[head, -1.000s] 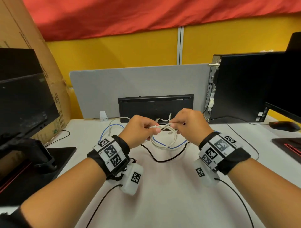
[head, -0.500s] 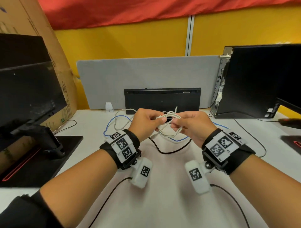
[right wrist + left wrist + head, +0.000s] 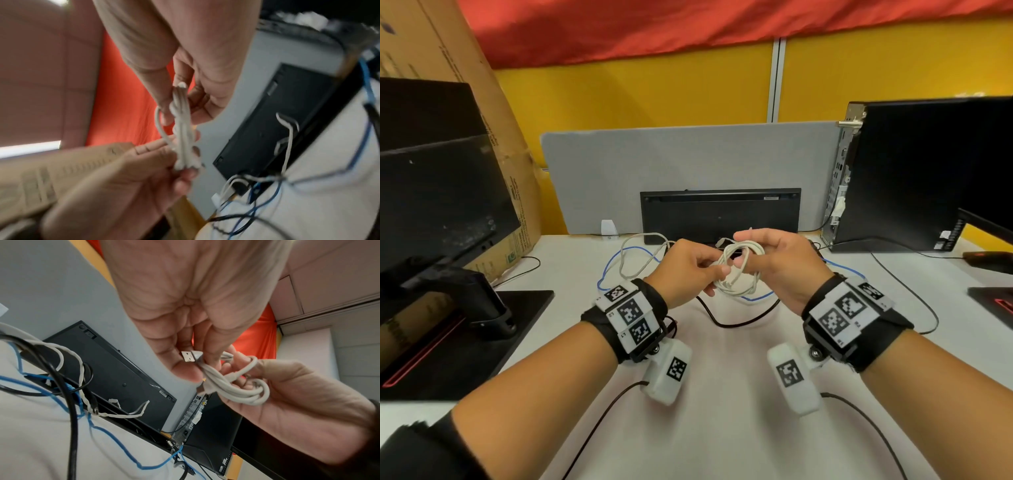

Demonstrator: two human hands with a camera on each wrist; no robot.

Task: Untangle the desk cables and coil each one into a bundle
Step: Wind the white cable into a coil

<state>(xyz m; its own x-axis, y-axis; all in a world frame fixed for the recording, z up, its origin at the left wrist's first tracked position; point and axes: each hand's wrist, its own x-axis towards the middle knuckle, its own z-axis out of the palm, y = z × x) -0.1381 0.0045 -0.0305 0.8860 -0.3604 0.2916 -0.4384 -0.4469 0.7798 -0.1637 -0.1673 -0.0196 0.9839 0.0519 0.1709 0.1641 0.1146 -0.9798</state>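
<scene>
1. Hands first, nearest the camera at frame centre: the left hand point(image 3: 685, 270) pinches the pale grey USB cable coil point(image 3: 738, 270) between thumb and fingers, and the right hand point(image 3: 777, 263) has its fingers curled through and around the loops. The bundle is held in the air above the white desk point(image 3: 722, 394), not resting on it.

2. Compared with half a second ago, the loops look gathered tighter and the right fingers have moved further into the coil. I judge this cable is nearly bundled, with only its end left to tuck or wrap.

3. Left wrist view shows what the head view hides: the silver USB plug point(image 3: 188, 356) sits at the left fingertips, on top of three or four stacked turns. The right wrist view is blurred, yet shows the coil edge-on as a narrow flattened hank point(image 3: 183, 129).

4. Farther back, above the hands in the frame, a thin blue cable point(image 3: 613, 267), a black cable point(image 3: 743, 320) and a white twisted cable point(image 3: 637, 253) lie loose and crossed on the desk before the black keyboard point(image 3: 719, 214) standing on edge. They are not yet coiled, so most of the task remains.
</scene>
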